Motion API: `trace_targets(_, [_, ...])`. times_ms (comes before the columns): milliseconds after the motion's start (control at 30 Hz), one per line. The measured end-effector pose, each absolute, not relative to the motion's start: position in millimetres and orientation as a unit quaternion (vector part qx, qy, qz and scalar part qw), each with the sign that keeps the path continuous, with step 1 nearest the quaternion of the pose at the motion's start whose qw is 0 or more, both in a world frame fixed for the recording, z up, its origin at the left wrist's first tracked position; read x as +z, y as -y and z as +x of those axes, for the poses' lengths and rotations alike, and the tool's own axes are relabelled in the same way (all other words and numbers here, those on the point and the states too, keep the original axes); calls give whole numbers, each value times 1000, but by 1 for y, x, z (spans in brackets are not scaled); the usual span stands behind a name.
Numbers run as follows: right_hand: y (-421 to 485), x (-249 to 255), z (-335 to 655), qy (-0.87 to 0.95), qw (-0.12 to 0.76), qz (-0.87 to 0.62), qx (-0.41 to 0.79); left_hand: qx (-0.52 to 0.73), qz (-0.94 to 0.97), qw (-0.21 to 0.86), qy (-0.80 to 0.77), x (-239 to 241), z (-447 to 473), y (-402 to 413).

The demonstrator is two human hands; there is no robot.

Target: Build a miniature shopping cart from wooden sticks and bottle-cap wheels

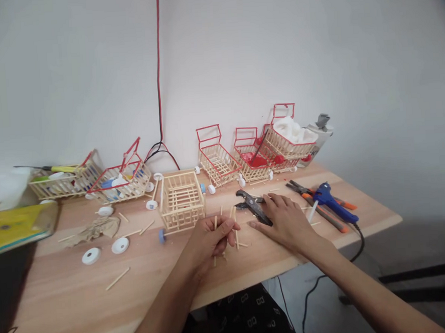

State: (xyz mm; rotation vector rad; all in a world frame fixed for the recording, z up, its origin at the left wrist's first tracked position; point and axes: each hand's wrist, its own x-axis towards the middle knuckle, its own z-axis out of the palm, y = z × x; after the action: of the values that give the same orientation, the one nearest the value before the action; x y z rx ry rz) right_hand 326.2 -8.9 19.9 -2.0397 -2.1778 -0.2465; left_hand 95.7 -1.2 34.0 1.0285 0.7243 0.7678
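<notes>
My left hand point(212, 240) is closed round a few thin wooden sticks point(215, 223), held upright just above the wooden table point(146, 271). In front of it stands a bare wooden stick cart point(182, 199) with a blue wheel point(161, 235). My right hand point(282, 218) lies flat on the table with fingers stretched out over black cutting pliers point(252, 203); I cannot tell whether it grips them. More loose sticks point(237, 233) lie between the two hands.
Several stick carts with red rims point(217, 156) stand along the wall. A blue glue gun point(332, 200) and orange-handled pliers point(323, 208) lie at the right. White wheels point(91, 255), a crumpled paper point(96, 228) and a yellow tray point(15, 227) sit at the left. A red-black cable point(160, 90) hangs down the wall.
</notes>
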Motion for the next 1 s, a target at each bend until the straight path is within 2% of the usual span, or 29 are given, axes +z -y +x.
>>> trace_targets(100, [11,30,331,743,115,-655,-83,353,467,739,-334,32,96,1])
trace_targets(167, [17,42,331,760,176,-621,-78,356,463,740,-332,30,96,1])
trace_targets(267, [39,67,326,745,316,-581,-86,363,461,739,-331,30,96,1])
trace_targets(400, [76,98,314,543,552,-617,-139,367,467,734,-329,30,96,0])
trace_targets(467, [84,101,306,498,608,-613,-86,375,467,733,-322,30,98,1])
trace_targets(500, [83,98,301,520,600,-607,-36,380,468,732,-319,30,99,3])
trace_targets(600, [69,77,282,658,478,-563,147,392,472,725,-313,30,102,14])
trace_targets(633, [63,68,275,663,468,-552,192,395,473,723,-313,31,102,18])
trace_targets(833, [55,34,246,618,480,-492,381,408,495,682,-352,29,98,45])
trace_targets(1000, [64,30,237,592,494,-448,454,408,499,664,-379,27,94,58])
